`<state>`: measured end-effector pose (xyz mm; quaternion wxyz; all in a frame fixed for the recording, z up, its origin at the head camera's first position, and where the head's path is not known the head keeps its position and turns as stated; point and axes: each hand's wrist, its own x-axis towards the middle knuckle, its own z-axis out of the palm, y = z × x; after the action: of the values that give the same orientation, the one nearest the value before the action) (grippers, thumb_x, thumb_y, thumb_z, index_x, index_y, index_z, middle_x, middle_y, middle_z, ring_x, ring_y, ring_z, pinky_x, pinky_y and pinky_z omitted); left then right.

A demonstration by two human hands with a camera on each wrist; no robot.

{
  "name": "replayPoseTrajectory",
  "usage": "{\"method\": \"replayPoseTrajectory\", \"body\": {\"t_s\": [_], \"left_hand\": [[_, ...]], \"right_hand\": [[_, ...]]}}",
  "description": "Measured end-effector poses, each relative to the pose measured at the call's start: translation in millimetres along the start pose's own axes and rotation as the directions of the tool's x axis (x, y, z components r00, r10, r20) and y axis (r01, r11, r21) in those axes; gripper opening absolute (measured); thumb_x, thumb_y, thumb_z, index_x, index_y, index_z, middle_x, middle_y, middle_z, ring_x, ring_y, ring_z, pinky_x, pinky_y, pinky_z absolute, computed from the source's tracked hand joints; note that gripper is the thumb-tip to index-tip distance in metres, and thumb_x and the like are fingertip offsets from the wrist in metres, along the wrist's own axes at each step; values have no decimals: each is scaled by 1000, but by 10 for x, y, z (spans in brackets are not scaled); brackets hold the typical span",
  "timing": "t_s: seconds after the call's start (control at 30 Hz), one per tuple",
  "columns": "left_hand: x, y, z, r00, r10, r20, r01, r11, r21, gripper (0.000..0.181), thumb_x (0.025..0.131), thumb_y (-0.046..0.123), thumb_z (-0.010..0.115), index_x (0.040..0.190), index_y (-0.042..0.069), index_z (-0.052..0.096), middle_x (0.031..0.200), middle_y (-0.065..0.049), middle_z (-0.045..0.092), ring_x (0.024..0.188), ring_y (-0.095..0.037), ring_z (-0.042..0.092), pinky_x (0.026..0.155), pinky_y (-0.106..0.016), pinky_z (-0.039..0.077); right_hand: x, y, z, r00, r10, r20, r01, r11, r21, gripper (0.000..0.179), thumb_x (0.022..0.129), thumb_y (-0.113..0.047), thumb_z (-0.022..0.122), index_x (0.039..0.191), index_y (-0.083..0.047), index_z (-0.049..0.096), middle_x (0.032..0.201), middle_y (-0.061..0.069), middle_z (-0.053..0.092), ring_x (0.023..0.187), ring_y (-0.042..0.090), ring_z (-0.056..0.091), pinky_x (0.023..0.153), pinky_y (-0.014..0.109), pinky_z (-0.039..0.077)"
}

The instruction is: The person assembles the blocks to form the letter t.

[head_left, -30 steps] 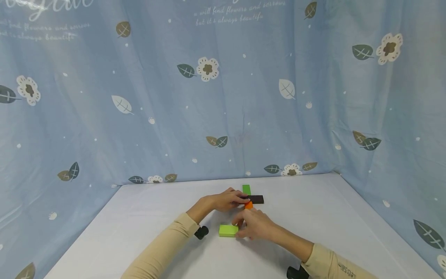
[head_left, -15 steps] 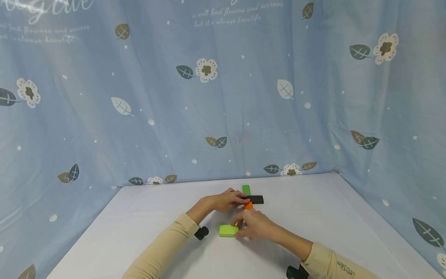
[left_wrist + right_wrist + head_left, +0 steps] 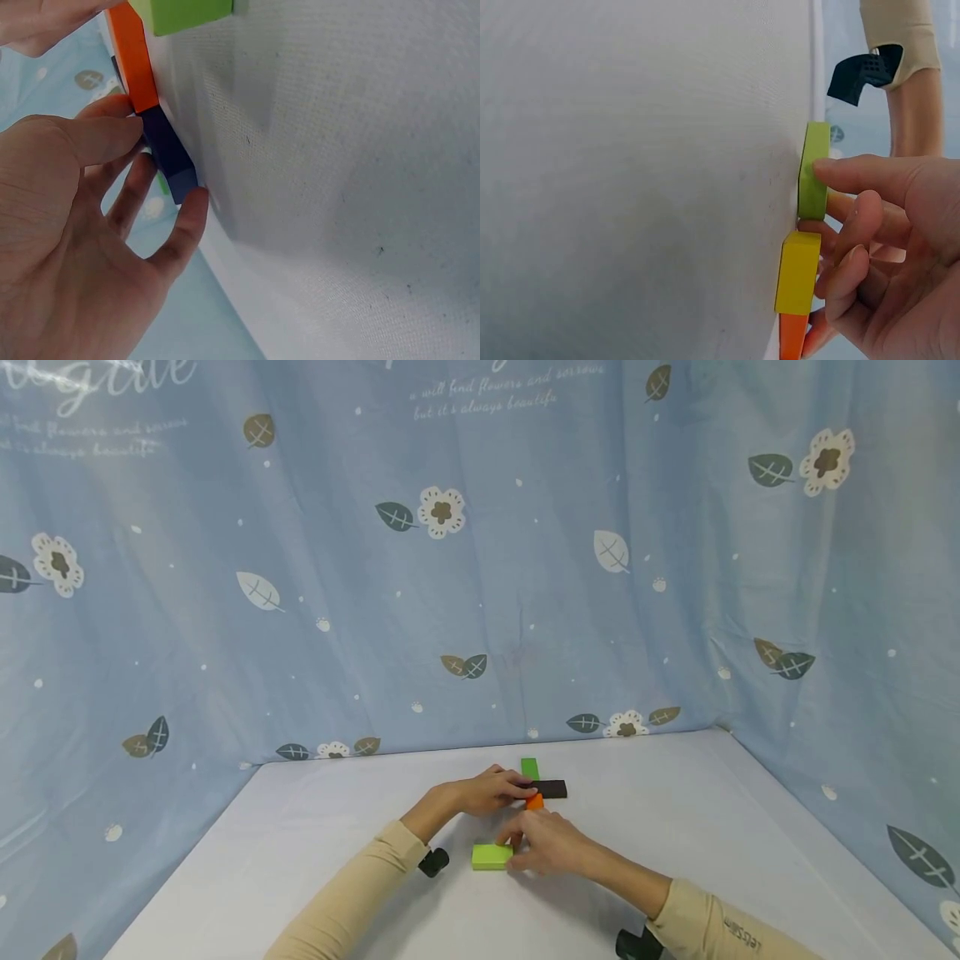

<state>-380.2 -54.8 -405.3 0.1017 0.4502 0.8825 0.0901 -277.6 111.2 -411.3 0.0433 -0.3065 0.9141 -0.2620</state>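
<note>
My left hand (image 3: 483, 792) rests at a dark blue block (image 3: 166, 146), thumb on its near side by the orange block (image 3: 534, 802) and other fingers behind and at its far end. My right hand (image 3: 551, 845) holds the right end of a light green block (image 3: 491, 857) lying on the table, thumb on its near face. In the right wrist view a yellow block (image 3: 797, 274) stands beside the right hand's curled fingers, between the light green block and the orange one; the hand hides it in the head view. A black block (image 3: 553, 789) and a green block (image 3: 529, 767) lie just beyond.
The white table (image 3: 637, 843) runs back to a blue patterned curtain (image 3: 480, 568) on the far side and both flanks. A black wrist camera (image 3: 433, 862) sits under the left forearm, another black camera (image 3: 639, 945) under the right.
The head view has shifted slightly. Both hands and the blocks stay in nearly the same places.
</note>
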Motion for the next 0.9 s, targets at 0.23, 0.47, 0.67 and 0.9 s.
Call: {"method": "replayPoseTrajectory", "body": {"t_s": [0.23,0.47,0.67,0.9], "left_hand": [[0,-7,2,1000,9,0,-9,1000,12,42,103,12,47,144,20,50,152,-4,46,126,-22,42,103,-31,38],[7,-10,1,1000,30,-5,-30,999,43,42,103,10,47,144,18,50,151,-5,46,127,-24,43,104,-33,37],[-2,-12,14,1000,13,-1,-13,1000,27,42,103,12,47,144,20,50,152,-3,45,127,-23,42,105,-33,37],[-8,-10,10,1000,15,-2,-15,999,33,43,102,25,52,144,20,49,152,-3,45,129,-23,41,107,-35,37]], "right_hand": [[10,15,-8,1000,-15,-3,15,1000,5,27,77,-19,82,103,-15,76,86,-7,72,77,7,60,64,21,43],[7,4,-52,1000,-6,6,6,999,34,27,78,-19,81,104,-16,76,91,-7,72,80,10,63,67,22,47],[-16,-13,-79,999,-30,22,29,998,53,27,79,-18,80,105,-14,75,95,-4,73,79,11,64,66,20,47],[-64,-6,-158,998,-67,19,67,998,-2,27,80,-20,79,106,-15,75,92,-5,72,74,5,61,67,20,45]]}}
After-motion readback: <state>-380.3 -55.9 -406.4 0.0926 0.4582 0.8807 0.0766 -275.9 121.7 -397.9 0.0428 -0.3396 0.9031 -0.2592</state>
